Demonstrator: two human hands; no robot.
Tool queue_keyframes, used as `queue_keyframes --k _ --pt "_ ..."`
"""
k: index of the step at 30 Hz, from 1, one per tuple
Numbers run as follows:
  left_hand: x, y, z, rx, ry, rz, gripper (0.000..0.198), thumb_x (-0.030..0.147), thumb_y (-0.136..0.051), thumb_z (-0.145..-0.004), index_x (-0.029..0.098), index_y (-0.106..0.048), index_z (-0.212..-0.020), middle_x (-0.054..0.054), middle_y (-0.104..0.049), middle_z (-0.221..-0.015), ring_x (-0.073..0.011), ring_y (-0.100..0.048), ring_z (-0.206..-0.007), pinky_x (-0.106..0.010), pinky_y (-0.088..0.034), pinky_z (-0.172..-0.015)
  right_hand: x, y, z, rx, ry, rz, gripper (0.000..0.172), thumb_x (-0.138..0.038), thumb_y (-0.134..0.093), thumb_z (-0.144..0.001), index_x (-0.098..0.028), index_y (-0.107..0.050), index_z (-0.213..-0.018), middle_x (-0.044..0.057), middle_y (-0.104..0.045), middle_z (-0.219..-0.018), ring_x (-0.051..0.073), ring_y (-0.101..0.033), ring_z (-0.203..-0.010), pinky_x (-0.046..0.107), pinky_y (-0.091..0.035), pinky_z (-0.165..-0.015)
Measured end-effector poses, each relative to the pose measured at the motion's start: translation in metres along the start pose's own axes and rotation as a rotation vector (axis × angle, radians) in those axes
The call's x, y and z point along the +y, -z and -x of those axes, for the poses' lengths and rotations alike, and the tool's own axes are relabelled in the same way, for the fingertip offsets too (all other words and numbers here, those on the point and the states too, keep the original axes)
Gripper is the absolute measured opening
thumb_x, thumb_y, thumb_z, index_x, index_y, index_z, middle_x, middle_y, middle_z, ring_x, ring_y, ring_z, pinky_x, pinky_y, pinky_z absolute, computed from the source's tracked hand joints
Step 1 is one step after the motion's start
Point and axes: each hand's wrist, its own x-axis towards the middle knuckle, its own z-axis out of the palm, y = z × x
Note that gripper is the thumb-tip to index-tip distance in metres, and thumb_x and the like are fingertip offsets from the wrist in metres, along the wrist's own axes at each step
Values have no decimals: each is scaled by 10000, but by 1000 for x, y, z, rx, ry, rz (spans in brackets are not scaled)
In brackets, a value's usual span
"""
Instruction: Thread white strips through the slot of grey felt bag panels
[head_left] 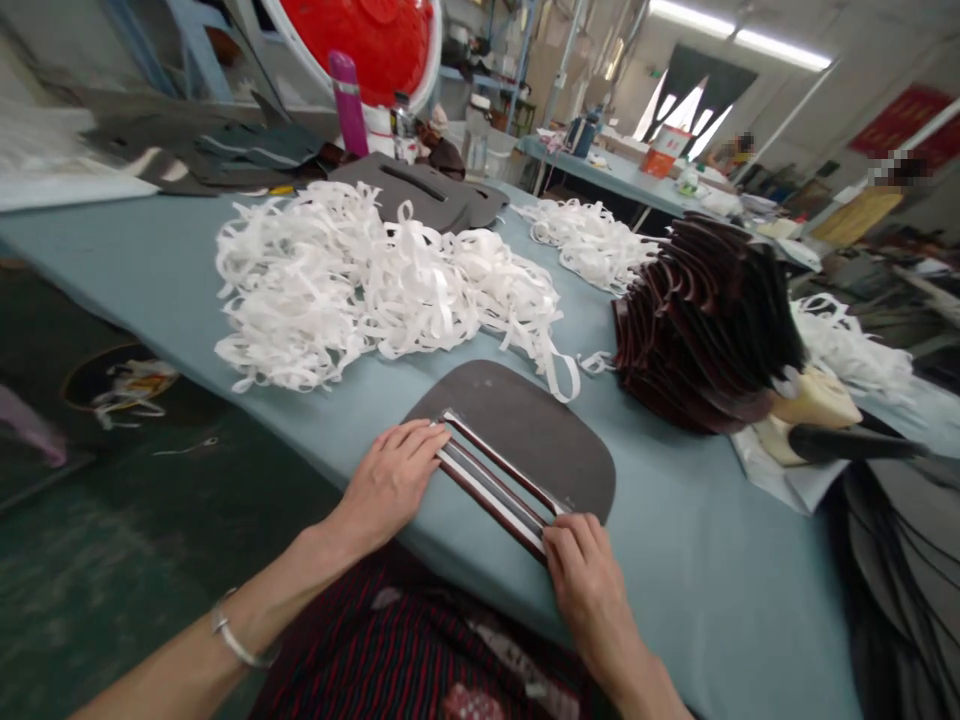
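The left hand lay open and flat, fingers stretched out and pressing on the left end of the striped slot. The right hand had its fingers bent down over the slot's near right end. The thumb was tucked out of sight, so I could not tell whether it pinched the edge or only pressed on it. With one hand at each end, the white and reddish bands of the slot looked drawn taut and straight, probably so that they would lie flush.

The slot belonged to a dark rounded panel, which sat flat at the near edge of the table, right in front of the person. A silver bracelet circled the left wrist.

Just beyond the panel was a big tangled heap of white strips. One loose tail of it trailed down to touch the panel's far right rim. To the right stood a fanned stack of dark brown pieces, close to the panel but not touching it. A black-handled tool lay on pale sheets past the stack.

Farther off was a smaller heap of strips. There were also more flat dark panels, a purple bottle and a large red disc. Nothing lay between the hands and the panel.
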Motion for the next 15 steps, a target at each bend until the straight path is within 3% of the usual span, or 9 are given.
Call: queue_keyframes --k 3,6,11,15 --pt "-2 -2 0 -4 -17 9 332 226 -420 -936 206 -527 -1250 -74 -571 -1287 -242 -458 -1237 -420 -364 -1025 4 4 -4 65 -143 -210 76 -123 -517 -883 -197 -537 -889 58 -557 -919 191 -528 -884 340 -476 -779" --pt "-4 -4 0 8 -16 8 317 247 -422 -936 201 -536 -1228 -78 -564 -1294 -245 -456 -1240 -416 -361 -1019 8 6 -2 83 -213 -328 226 -103 -561 -844 -210 -516 -1037 64 -557 -1049 191 -526 -1008 346 -458 -884" --pt "-6 -4 0 -5 -8 -7 298 261 -419 -936 208 -541 -1203 -72 -506 -1367 -245 -451 -1245 -421 -353 -1016 7 5 4 63 -238 -385 263 -86 -518 -857 -228 -524 -1078 56 -557 -1049 186 -523 -1016 340 -458 -888" --pt "-6 -4 -2 -33 -28 -5 293 256 -420 -934 220 -543 -1198 -61 -551 -1317 -249 -438 -1252 -427 -355 -1008 4 3 4 70 -188 -334 215 -84 -485 -881 -223 -538 -1037 53 -574 -980 190 -515 -961 333 -467 -824"
